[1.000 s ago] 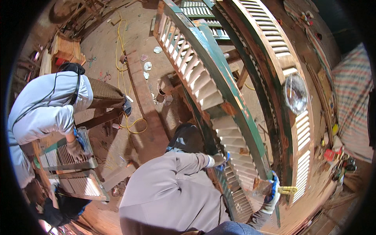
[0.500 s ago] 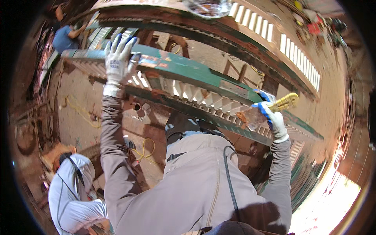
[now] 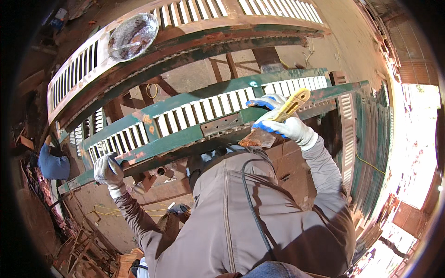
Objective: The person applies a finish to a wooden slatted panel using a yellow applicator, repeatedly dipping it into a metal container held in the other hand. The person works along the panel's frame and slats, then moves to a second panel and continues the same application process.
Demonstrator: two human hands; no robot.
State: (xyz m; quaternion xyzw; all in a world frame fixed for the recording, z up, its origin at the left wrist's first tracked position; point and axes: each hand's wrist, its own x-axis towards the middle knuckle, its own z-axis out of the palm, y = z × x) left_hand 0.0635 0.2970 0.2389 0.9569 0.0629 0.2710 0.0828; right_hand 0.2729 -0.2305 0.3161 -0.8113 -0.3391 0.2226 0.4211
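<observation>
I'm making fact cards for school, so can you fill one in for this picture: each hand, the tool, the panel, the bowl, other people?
Left hand: gloved left hand at the green slatted panel's near edge
Right hand: gloved right hand gripping a yellow-handled tool
Tool: wide, flat, brown-stained end; looks like a brush
Panel: green with pale slats, some bare patches
Bowl: shiny bowl with brown stains, on a pale slatted panel
Other people: person in blue, far left
</observation>
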